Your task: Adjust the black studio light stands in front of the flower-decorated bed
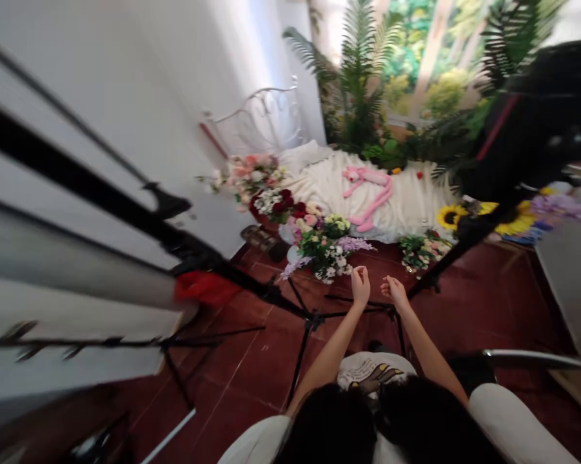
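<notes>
My left hand (361, 285) is raised in front of my body with its fingers curled together. A short gap to the right, my right hand (394, 288) has its fingers bent in toward the thumb. The two hands are apart. Anything in either hand is hidden or too small to make out. Beyond them in the view lies a bunch of mixed artificial-looking flowers (326, 248). Farther back, a pink plush toy (370, 193) lies on a bed with a cream cover (411, 200).
Black stand poles (242, 274) slant across the left, with tripod legs (302, 348) near me. Another dark pole (452, 258) rises at right to a blurred black device (536, 122). Sunflowers (515, 219) stand at right, palm leaves (360, 58) behind the bed. The floor (242, 367) is red tile.
</notes>
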The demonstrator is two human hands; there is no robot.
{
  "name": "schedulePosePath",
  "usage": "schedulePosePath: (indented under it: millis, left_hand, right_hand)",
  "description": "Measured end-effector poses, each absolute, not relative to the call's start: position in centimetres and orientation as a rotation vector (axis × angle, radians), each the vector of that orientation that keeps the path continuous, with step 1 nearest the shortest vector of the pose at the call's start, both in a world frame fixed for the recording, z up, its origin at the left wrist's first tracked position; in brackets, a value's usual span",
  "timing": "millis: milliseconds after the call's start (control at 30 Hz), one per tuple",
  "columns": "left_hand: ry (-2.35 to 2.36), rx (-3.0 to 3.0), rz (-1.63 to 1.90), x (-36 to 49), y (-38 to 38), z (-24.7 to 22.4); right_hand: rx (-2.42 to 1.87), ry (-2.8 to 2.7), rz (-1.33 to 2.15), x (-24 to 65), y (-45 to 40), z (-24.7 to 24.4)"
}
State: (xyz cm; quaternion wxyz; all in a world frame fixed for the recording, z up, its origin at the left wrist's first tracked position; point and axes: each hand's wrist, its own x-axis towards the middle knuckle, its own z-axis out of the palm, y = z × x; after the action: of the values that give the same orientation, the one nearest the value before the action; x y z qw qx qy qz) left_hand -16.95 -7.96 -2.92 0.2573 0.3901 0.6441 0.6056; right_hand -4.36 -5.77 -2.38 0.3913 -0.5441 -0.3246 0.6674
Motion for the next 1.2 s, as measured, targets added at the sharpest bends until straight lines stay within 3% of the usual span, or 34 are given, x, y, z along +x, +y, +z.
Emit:
schedulePosePath:
  millis: [300,600,700,867,1200]
  left_hand:
    - [1.129,1.477,1.357,-2.8,-3.5,-0.1]
    - [1.138,1.450,1.185,-0.2,-2.0,-0.3]
    - [1.142,1.455,1.176,-0.5,-2.0,-0.6]
    - [1.104,1.466,1.191,-0.8,-2.0,-1.2]
    - [1.112,1.478,1.215,-0.5,-1.8,-1.6]
  right_hand:
    - [-1.161,-0.364,1.664,7.9,-9.4,-0.4]
    - [-1.051,-0.363,1.693,9.1,-8.6,1.9]
    - [-1.224,-0.587,1.513,9.4,-8.3,2.0]
    - [-1.580,-1.234,0.910,10.9,-8.7,3.1]
    - [-1.143,-1.493,0.465,9.1,-1.7,18.2]
